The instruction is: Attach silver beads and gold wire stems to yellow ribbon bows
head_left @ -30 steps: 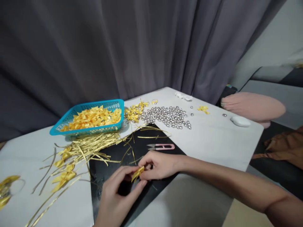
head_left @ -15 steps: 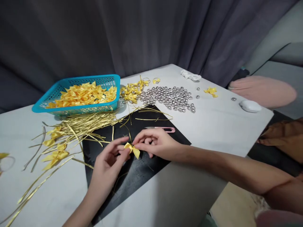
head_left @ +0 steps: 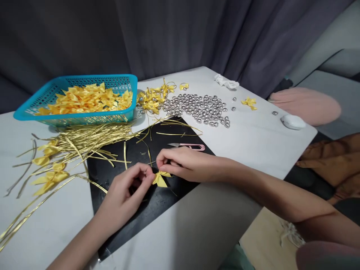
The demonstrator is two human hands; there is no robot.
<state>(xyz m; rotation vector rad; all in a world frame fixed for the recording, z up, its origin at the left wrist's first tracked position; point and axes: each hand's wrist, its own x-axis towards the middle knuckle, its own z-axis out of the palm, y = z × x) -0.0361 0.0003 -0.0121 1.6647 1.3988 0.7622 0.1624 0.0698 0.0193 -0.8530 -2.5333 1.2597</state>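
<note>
A small yellow ribbon bow (head_left: 161, 180) is between my two hands over the black mat (head_left: 118, 225). My left hand (head_left: 127, 192) pinches its left side between thumb and fingertips. Closed at the bow's upper right edge is my right hand (head_left: 184, 163), thumb against bent fingers; whether it grips the ribbon or a thin gold cord there is hidden. Just behind the right hand lie pink-handled thread snips (head_left: 194, 146), blades pointing left. Gold cords (head_left: 95, 137) are heaped behind my left hand, several reaching onto the mat.
Behind the cords stands a blue basket (head_left: 134, 97) filled with yellow ribbon pieces. Silver heart-shaped beads (head_left: 198, 108) spread to its right. Finished-looking yellow bows (head_left: 52, 179) lie at left. A white computer mouse (head_left: 293, 122) sits near the table's right corner. Another person's hand (head_left: 309, 161) shows at right.
The bow has turned in my fingers, its tails now spreading down and right. My right hand has curled more closely over its upper edge. The view has shifted slightly.
</note>
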